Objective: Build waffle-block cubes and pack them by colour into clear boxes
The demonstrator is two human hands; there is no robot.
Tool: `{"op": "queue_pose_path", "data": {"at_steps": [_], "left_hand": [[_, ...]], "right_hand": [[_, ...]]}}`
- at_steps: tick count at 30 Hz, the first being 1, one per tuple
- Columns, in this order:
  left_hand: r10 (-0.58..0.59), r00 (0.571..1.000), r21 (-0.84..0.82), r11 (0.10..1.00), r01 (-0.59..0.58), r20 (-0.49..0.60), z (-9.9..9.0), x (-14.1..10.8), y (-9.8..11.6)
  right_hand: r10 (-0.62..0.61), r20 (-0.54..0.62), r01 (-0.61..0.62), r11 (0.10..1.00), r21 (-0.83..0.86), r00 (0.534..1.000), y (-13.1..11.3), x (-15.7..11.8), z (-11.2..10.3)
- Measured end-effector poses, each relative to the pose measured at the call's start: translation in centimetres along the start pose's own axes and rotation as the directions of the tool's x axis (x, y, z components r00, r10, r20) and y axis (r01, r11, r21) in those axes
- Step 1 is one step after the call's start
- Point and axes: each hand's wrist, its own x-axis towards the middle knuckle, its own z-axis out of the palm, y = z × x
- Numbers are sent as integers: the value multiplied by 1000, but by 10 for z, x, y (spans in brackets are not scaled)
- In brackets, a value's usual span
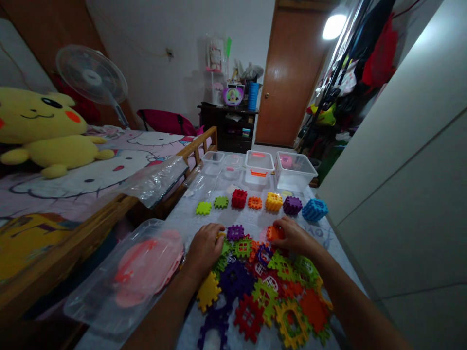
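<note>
Left hand [204,250] curled closed over a yellow plastic piece [220,235]; right hand [292,236] closed on an orange plastic piece [273,233], both just above a heap of interlocking waffle blocks [262,296] on the tabletop [178,223].

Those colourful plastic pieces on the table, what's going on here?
A person's bare hands are working at a heap of square, multicoloured plastic building pieces on a table. The left hand rests at the heap's edge near a purple piece, and the right hand touches an orange piece. Beyond stand a row of loose pieces and built cubes, then clear plastic boxes.
</note>
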Motion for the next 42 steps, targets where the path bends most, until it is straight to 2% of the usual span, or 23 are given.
{"op": "queue_pose_path", "data": {"at_steps": [15,19,22,26,29,33,42], "left_hand": [[4,1000,-28,1000,-4,-2,0,-1,-2],[2,1000,-29,1000,-2,-1,0,0,-2],[8,1000,-20,1000,-8,-5,1,0,-2],[9,1000,-25,1000,-10,-14,2,-1,-3],[16,1000,-35,999,-16,-18,2,-2,-4],[16,1000,-40,999,-17,-17,0,-3,-3],[13,1000,-29,999,-13,-10,1,-3,-2]], "right_hand": [[38,49,-28,981,-194,998,-14,12,-2],[18,37,-9,973,-233,999,-26,18,-10],[-37,-44,25,965,-262,998,-39,32,-22],[-112,-131,62,941,-334,985,-52,68,-36],[-120,-103,74,926,-371,987,-52,95,-39],[-122,-38,100,924,-368,992,-44,119,-31],[-70,36,78,928,-364,997,-37,137,-16]]}}
